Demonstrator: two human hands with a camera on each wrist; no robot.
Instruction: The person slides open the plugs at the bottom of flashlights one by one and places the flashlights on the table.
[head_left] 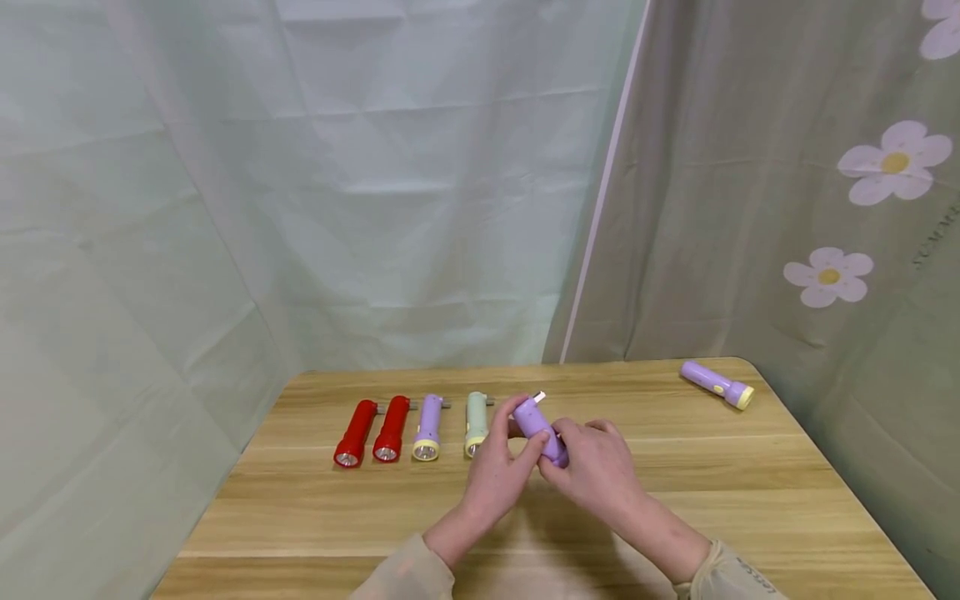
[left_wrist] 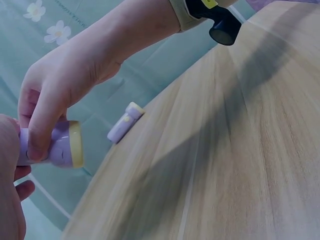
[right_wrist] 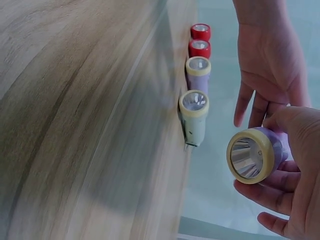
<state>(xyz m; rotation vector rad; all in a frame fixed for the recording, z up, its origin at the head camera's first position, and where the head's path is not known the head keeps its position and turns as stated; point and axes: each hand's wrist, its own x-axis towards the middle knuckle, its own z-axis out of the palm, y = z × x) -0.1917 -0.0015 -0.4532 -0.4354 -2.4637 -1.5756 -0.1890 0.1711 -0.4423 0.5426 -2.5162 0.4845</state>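
Both hands hold one purple flashlight (head_left: pixel 533 422) over the middle of the table, with a flat metal plug (head_left: pixel 540 397) sticking out at its tail. My left hand (head_left: pixel 497 477) grips the tail half between thumb and fingers. Toward the lamp end, my right hand (head_left: pixel 600 472) pinches the body. Its yellow rim and reflector (right_wrist: pixel 250 156) face the right wrist camera; in the head view the right hand hides them. Just left of the hands lies a pale green flashlight (head_left: pixel 476 421), its lamp partly covered by the left hand.
Left of the green one, another purple flashlight (head_left: pixel 430 429) and two red flashlights (head_left: pixel 392 427) lie in a row, plugs out to the side. At the far right corner of the wooden table (head_left: pixel 712 483) lies a further purple flashlight (head_left: pixel 708 380). Curtains (head_left: pixel 442 183) hang behind.
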